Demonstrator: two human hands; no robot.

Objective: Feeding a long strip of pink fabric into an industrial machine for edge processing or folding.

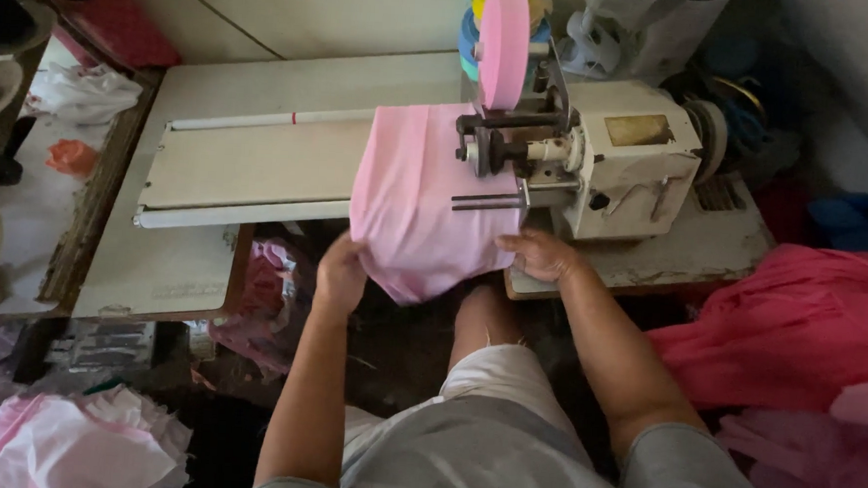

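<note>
Pale pink folded fabric panel (419, 199), centre of the frame: it lies over the near end of the long white guide board (250, 170) and hangs down off its front edge, its right side lying under the two dark horizontal bars of the machine. Largest to smallest:

Cream-white worktop (205, 83), upper left to centre, carrying the guide board and the machine.

Heap of deep pink cloth (796, 332), right edge; a paler pink bundle (57, 442) lies at lower left on the floor.

Boxy cream metal strip-cutting machine (621, 165), upper right of centre, with a roll of pink tape (504, 45) standing upright on top.

Left hand (340, 274), below centre: fingers closed on the hanging lower left corner of the panel, drawing it taut.

Right hand (540, 255), right of centre: fingers spread fairly flat and holding the panel's right lower edge against the machine's base, not curled round it.

Step in hand, as judged: the panel is being squared and fed sideways toward the machine head. The next move seems to call for even tension from both hands and a straight edge along the guide board, with the right fingers kept clear of the bars.
</note>
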